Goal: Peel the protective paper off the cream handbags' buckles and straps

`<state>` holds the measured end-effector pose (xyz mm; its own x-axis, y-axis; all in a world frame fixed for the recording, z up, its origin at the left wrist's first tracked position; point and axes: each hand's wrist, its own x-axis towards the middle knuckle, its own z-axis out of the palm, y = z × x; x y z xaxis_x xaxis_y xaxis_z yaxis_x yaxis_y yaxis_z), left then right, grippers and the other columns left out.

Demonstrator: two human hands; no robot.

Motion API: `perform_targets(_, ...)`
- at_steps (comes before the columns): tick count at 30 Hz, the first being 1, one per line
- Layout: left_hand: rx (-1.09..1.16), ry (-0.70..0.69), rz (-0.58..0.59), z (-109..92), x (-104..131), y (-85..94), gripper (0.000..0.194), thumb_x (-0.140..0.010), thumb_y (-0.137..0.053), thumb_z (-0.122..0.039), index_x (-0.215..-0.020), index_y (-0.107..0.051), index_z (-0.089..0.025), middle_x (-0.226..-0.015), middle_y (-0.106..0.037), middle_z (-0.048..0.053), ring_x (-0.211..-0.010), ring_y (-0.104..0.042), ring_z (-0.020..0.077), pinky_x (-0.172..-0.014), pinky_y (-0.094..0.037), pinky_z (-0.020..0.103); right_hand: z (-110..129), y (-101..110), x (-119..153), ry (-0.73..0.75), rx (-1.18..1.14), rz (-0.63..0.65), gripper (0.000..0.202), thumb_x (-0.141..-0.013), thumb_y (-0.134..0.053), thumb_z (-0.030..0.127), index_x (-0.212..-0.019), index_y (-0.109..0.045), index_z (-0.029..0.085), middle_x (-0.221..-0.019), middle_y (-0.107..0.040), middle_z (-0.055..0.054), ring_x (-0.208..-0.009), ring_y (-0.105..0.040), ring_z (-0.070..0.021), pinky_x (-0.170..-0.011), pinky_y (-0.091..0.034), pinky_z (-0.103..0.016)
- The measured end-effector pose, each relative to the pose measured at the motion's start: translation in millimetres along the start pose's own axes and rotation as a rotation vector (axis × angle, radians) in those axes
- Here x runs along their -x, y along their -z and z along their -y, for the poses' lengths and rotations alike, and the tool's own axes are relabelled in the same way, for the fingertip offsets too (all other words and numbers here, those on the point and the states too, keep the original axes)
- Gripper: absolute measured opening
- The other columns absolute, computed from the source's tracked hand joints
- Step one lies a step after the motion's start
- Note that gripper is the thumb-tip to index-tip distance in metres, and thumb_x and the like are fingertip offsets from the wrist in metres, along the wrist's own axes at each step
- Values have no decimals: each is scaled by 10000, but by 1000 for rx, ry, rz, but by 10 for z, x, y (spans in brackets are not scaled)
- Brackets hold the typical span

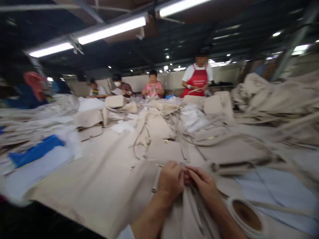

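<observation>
Both hands meet over beige fabric (174, 215) near the bottom centre of the head view. My left hand (171, 179) has its fingers curled and pressed together at the fabric's upper edge. Beside it, my right hand (203, 182) pinches the same edge, thumb and forefinger nearly touching the left fingers. The fabric hangs down in folds between the forearms. Any small part between the fingertips is too blurred to make out. A small metal piece (153, 190) shows just left of my left wrist.
Beige bag pieces (164, 151) and straps cover the table ahead. A round white container (246, 215) with brown contents stands by my right forearm. Blue material (36, 151) lies at the left. Several people are across the table, one in a red apron (198, 81).
</observation>
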<state>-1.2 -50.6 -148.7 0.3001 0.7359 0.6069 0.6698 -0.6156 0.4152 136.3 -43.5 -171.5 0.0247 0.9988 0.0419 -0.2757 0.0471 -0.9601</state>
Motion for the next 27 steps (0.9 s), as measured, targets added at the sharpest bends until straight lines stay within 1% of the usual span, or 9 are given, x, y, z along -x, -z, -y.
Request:
perform_targets(2, 6, -7, -43, -115, -30, -202, 212, -882, -470, -130, -707, -534, -233, -740, -530, 58, -774, -521, 246, -670, -433, 383, 71, 224, 138, -28, -5, -56, 420, -667, -796, 514, -850, -688, 152, -728, -695, -25, -623, -641, -162, -603, -563, -308)
perform_targets(3, -12, -17, -63, -125, -41, -223, 213, -869, -485, -121, -692, -521, -233, -725, -525, 52, -757, -515, 241, -654, -420, 373, 98, 232, 154, -28, -19, -69, 444, -604, -819, 539, -798, -691, 160, -656, -682, -17, -575, -626, -158, -562, -550, -289)
perform_targets(5, -41, -43, -78, -106, -54, -181, 209, -857, -500, -104, -690, -522, -228, -716, -529, 42, -745, -515, 226, -641, -407, 349, 141, 159, 136, -9, -33, -81, 443, -563, -825, 556, -727, -683, 170, -582, -655, -5, -519, -595, -142, -507, -520, -256)
perform_targets(8, -40, -20, -103, -82, -50, -90, 188, -848, -510, -82, -716, -557, -207, -721, -540, 31, -753, -527, 203, -650, -405, 314, 181, 55, 111, -12, -31, -71, 432, -580, -805, 563, -705, -672, 172, -610, -663, -14, -518, -589, -141, -480, -509, -242)
perform_targets(12, 53, 62, -118, -87, -47, -102, 165, -824, -533, -62, -734, -594, -186, -727, -552, 22, -758, -539, 179, -664, -393, 275, 211, 72, 133, -20, 3, -83, 467, -618, -757, 602, -791, -692, 173, -751, -701, -49, -650, -638, -186, -505, -535, -256)
perform_targets(18, 11, 37, -116, -88, -49, -133, 168, -817, -522, -62, -715, -588, -178, -719, -541, 27, -750, -521, 183, -660, -363, 274, 214, 72, 134, -17, 77, -73, 442, -582, -759, 594, -652, -652, 170, -610, -637, -26, -567, -590, -173, -514, -517, -279)
perform_targets(21, -46, -8, -102, -97, -42, -121, 186, -828, -504, -72, -694, -577, -179, -719, -543, 34, -755, -513, 193, -662, -353, 285, 165, 80, 115, 37, 118, -64, 335, -664, -698, 508, -653, -616, 184, -585, -596, 5, -525, -544, -150, -505, -472, -265)
perform_targets(23, -19, 12, -91, -103, -46, -115, 182, -826, -502, -76, -701, -586, -177, -725, -552, 34, -762, -519, 192, -670, -358, 284, 130, 87, 107, 97, 189, -60, 255, -719, -635, 431, -637, -575, 197, -535, -527, 37, -493, -480, -128, -488, -414, -247)
perform_targets(27, 188, 206, -77, -106, -84, -107, 134, -801, -536, -101, -714, -609, -172, -729, -588, 21, -752, -542, 174, -692, -381, 274, 103, 82, 124, 241, 393, -47, 184, -751, -552, 323, -612, -529, 204, -541, -456, 52, -536, -432, -122, -526, -362, -241)
